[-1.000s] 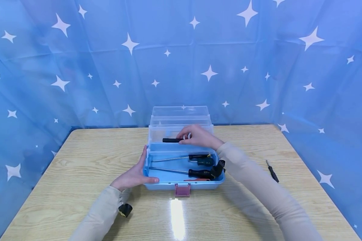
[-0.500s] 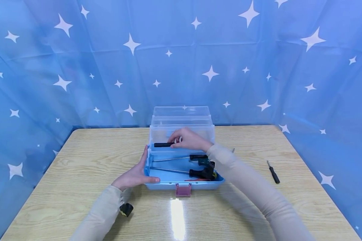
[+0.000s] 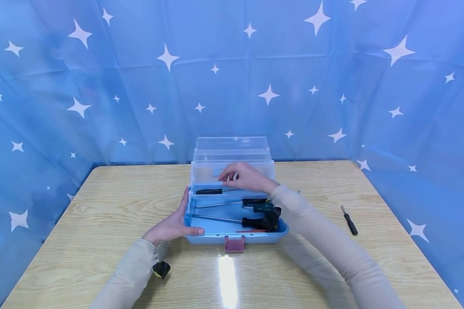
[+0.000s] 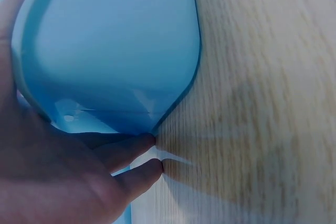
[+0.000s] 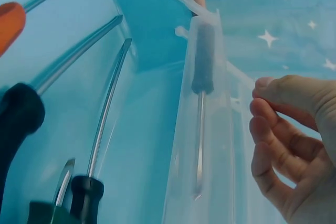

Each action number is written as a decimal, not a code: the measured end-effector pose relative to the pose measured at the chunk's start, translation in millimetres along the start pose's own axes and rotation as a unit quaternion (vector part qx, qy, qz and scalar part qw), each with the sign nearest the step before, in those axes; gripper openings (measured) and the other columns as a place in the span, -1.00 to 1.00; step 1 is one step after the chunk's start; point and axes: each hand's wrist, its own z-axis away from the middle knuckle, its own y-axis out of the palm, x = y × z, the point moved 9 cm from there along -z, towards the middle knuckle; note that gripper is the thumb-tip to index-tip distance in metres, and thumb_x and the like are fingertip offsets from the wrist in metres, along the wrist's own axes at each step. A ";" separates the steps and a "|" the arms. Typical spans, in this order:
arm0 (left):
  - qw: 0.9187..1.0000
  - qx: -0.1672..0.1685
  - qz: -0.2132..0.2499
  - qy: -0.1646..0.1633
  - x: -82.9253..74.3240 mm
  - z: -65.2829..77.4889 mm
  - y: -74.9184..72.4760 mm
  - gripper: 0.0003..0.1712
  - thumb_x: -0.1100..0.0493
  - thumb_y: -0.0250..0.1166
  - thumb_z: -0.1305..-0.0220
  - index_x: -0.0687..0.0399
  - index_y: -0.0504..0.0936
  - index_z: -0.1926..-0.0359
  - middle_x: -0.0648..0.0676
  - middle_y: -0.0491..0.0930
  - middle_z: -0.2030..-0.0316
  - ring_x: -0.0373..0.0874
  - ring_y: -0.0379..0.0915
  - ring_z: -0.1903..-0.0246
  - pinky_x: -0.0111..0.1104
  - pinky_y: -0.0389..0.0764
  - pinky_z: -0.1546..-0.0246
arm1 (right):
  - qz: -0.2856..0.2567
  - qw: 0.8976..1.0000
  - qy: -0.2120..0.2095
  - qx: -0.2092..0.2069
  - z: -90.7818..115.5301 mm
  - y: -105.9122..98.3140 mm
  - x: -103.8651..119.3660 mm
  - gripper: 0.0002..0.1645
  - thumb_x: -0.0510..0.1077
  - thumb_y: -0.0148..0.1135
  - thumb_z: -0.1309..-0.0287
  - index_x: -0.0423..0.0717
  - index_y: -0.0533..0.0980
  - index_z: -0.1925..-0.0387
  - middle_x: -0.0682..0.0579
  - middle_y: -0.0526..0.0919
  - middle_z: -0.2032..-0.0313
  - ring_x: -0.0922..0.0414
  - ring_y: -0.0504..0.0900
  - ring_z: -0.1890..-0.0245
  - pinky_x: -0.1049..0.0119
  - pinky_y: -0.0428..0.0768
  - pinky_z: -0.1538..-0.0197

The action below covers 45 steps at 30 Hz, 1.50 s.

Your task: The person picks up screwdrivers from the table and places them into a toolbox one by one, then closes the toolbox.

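A light blue toolbox (image 3: pixel 216 239) with a clear lid (image 3: pixel 232 143) stands open on the table. My left hand (image 3: pixel 174 224) spreads against its left end, thumb along the front rim and fingers straight on the side wall (image 4: pixel 110 51). At the back, a black-handled screwdriver (image 3: pixel 209 191) lies in a translucent tray (image 5: pixel 178 182). Above the tray, my right hand (image 3: pixel 243 177) holds nothing, its fingers loosely bent and apart from the screwdriver. In the main compartment lie several more screwdrivers (image 5: pixel 110 103), one with a dark green handle (image 5: pixel 50 213), and an orange-handled tool (image 5: pixel 10 24).
A small black screwdriver (image 3: pixel 349 223) lies on the wooden table (image 3: pixel 131 206) to the right. The raised lid stands behind the tray. A blue curtain (image 3: pixel 232 86) with white stars hangs along the table's back and sides.
My right hand moved left and lowered the black-handled screwdriver into the back tray, then let it go and drew slightly away. My left hand stayed on the toolbox.
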 end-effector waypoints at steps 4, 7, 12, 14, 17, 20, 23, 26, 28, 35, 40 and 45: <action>1.000 -0.001 -0.008 0.000 -1.5 1.4 -0.2 0.49 0.03 0.49 -0.06 -0.13 -0.66 -0.45 0.23 -0.52 -0.48 0.28 -0.46 -0.43 0.25 -0.18 -0.29 | 0.011 1.000 0.007 -0.002 9.7 -6.4 -3.2 -0.80 -0.24 0.24 -0.25 -0.22 0.67 0.14 0.02 0.67 0.20 0.20 0.53 0.34 0.29 0.58 0.24; 1.000 0.000 -0.007 0.004 -2.8 2.0 0.9 0.49 0.01 0.50 -0.05 -0.13 -0.66 -0.45 0.22 -0.54 -0.48 0.27 -0.48 -0.43 0.24 -0.18 -0.29 | 0.009 1.000 0.012 -0.004 19.4 -10.8 -6.1 -0.80 -0.25 0.24 -0.25 -0.21 0.67 0.14 -0.01 0.67 0.21 0.19 0.53 0.34 0.27 0.58 0.25; 1.000 -0.001 -0.012 0.004 -2.9 2.8 1.8 0.50 0.00 0.50 -0.04 -0.13 -0.65 -0.45 0.22 -0.56 -0.48 0.28 -0.51 -0.42 0.25 -0.17 -0.29 | 0.010 1.000 0.017 -0.008 36.5 -14.9 -11.9 -0.81 -0.28 0.24 -0.24 -0.22 0.67 0.14 -0.06 0.67 0.20 0.18 0.54 0.33 0.24 0.59 0.26; 1.000 -0.002 -0.015 0.002 -2.2 3.0 1.7 0.50 -0.01 0.50 -0.04 -0.14 -0.66 -0.45 0.23 -0.56 -0.47 0.28 -0.52 -0.42 0.25 -0.16 -0.28 | 0.012 1.000 0.022 -0.011 42.3 -16.1 -15.3 -0.81 -0.28 0.23 -0.24 -0.22 0.67 0.14 -0.03 0.67 0.21 0.19 0.55 0.33 0.24 0.60 0.25; 1.000 -0.004 -0.017 0.000 -0.5 2.9 1.8 0.50 -0.01 0.50 -0.04 -0.14 -0.65 -0.46 0.23 -0.56 -0.47 0.27 -0.52 -0.42 0.24 -0.16 -0.29 | 0.013 0.999 0.028 -0.017 50.1 -18.6 -19.1 -0.81 -0.27 0.23 -0.25 -0.22 0.67 0.14 0.04 0.66 0.24 0.20 0.55 0.34 0.24 0.60 0.25; 1.000 -0.003 -0.016 0.000 0.1 2.2 3.0 0.49 0.00 0.49 -0.05 -0.15 -0.64 -0.46 0.21 -0.56 -0.48 0.26 -0.53 -0.43 0.24 -0.16 -0.29 | 0.011 0.999 0.033 -0.023 57.3 -21.5 -20.8 -0.81 -0.27 0.23 -0.25 -0.21 0.67 0.14 0.06 0.66 0.25 0.20 0.56 0.36 0.25 0.60 0.27; 1.000 -0.002 -0.013 0.003 -0.6 1.4 3.9 0.48 0.01 0.49 -0.05 -0.14 -0.64 -0.46 0.21 -0.56 -0.48 0.26 -0.53 -0.43 0.25 -0.16 -0.28 | 0.008 0.999 0.038 -0.033 65.2 -25.4 -20.7 -0.81 -0.27 0.23 -0.25 -0.21 0.67 0.14 0.01 0.67 0.23 0.19 0.55 0.37 0.25 0.60 0.28; 1.000 -0.003 -0.016 0.004 -0.6 1.2 3.7 0.49 0.00 0.49 -0.05 -0.13 -0.65 -0.46 0.22 -0.55 -0.48 0.27 -0.51 -0.42 0.25 -0.15 -0.28 | 0.002 0.998 0.044 -0.040 72.9 -29.2 -21.0 -0.81 -0.26 0.24 -0.25 -0.21 0.67 0.14 0.01 0.66 0.21 0.18 0.55 0.36 0.25 0.59 0.28; 1.000 -0.006 -0.017 0.001 -0.1 1.2 3.0 0.49 0.01 0.50 -0.05 -0.13 -0.65 -0.46 0.23 -0.55 -0.48 0.27 -0.51 -0.42 0.24 -0.16 -0.29 | 0.002 0.998 0.049 -0.042 77.8 -32.0 -21.7 -0.81 -0.25 0.24 -0.25 -0.20 0.67 0.14 0.05 0.66 0.21 0.17 0.54 0.34 0.25 0.58 0.28; 1.000 -0.004 -0.014 0.011 -0.7 0.4 3.6 0.49 -0.02 0.50 -0.05 -0.12 -0.64 -0.46 0.21 -0.57 -0.48 0.25 -0.53 -0.43 0.24 -0.16 -0.29 | 0.014 0.996 0.062 -0.054 94.4 -41.5 -29.9 -0.82 -0.26 0.25 -0.24 -0.20 0.67 0.15 0.11 0.65 0.23 0.17 0.54 0.34 0.25 0.58 0.26; 1.000 0.000 -0.016 0.014 0.0 0.4 3.6 0.49 -0.03 0.49 -0.05 -0.11 -0.65 -0.46 0.23 -0.56 -0.47 0.27 -0.52 -0.42 0.26 -0.16 -0.28 | 0.006 0.995 0.076 -0.066 108.9 -48.7 -36.8 -0.81 -0.24 0.25 -0.25 -0.20 0.67 0.13 0.02 0.68 0.18 0.13 0.53 0.32 0.23 0.57 0.25; 1.000 -0.004 -0.017 0.006 1.9 0.8 1.3 0.49 -0.02 0.49 -0.06 -0.13 -0.65 -0.45 0.22 -0.56 -0.47 0.26 -0.52 -0.42 0.24 -0.17 -0.29 | 0.006 0.992 0.093 -0.082 121.4 -55.2 -44.4 -0.81 -0.24 0.26 -0.25 -0.18 0.67 0.12 0.01 0.68 0.19 0.11 0.52 0.31 0.21 0.56 0.23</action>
